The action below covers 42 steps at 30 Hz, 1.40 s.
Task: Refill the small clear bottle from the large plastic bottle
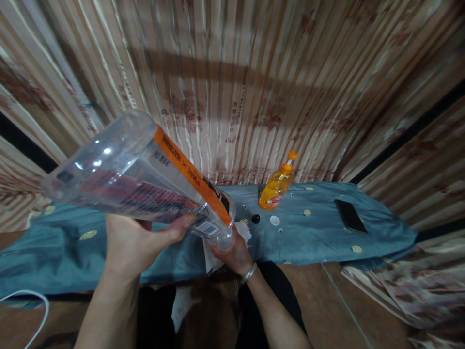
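A large clear plastic bottle with an orange-edged label is tilted in front of me, its wide end up to the left and its label print upside down. My left hand is closed round its underside, thumb lying along the label. At the lower, narrower end, my right hand is wrapped around the bottle, with some of its fingers hidden. White paper shows beside and beneath the right hand; whether that hand also grips it I cannot tell. No liquid is visible inside the bottle.
On the blue-green cloth stand an orange pump bottle, a small black cap, a white disc-shaped lid and a dark phone. Patterned curtains hang behind. A white cable curves at lower left.
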Each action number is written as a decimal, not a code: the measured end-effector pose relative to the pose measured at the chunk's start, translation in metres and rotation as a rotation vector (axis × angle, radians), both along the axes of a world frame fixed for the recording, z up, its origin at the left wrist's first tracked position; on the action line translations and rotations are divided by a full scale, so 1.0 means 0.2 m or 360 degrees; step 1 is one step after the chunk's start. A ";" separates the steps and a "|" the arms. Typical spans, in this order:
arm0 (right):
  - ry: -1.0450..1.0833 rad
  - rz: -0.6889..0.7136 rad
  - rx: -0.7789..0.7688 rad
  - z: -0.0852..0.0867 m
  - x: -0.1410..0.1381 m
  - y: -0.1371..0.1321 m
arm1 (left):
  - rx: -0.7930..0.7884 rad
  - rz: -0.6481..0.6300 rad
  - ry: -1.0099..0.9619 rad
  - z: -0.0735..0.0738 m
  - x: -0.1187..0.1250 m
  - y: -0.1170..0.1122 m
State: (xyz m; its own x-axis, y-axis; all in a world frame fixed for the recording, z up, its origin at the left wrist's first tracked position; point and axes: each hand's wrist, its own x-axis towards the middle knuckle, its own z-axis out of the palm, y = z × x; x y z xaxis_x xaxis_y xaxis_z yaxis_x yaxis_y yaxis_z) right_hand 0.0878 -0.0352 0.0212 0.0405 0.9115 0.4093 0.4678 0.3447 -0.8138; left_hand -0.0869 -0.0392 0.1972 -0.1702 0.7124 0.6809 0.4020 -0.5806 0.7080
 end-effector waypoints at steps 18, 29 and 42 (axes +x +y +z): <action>0.0036 0.0041 -0.0024 -0.02 0.00 0.00 | 0.0042 0.0045 0.0063 0.00 -0.01 0.00; 0.0051 0.0068 -0.0023 0.01 0.00 0.00 | -0.0016 0.0028 -0.0006 0.01 0.00 -0.01; 0.0069 0.0046 -0.0050 0.01 0.01 0.00 | 0.0034 -0.0003 0.0023 0.02 0.00 -0.01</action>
State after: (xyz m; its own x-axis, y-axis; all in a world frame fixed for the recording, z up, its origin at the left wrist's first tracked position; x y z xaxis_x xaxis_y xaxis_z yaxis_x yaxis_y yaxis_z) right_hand 0.0888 -0.0356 0.0226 0.0310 0.9250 0.3788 0.4219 0.3314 -0.8439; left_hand -0.0863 -0.0408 0.2006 -0.1587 0.6978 0.6985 0.4109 -0.5966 0.6894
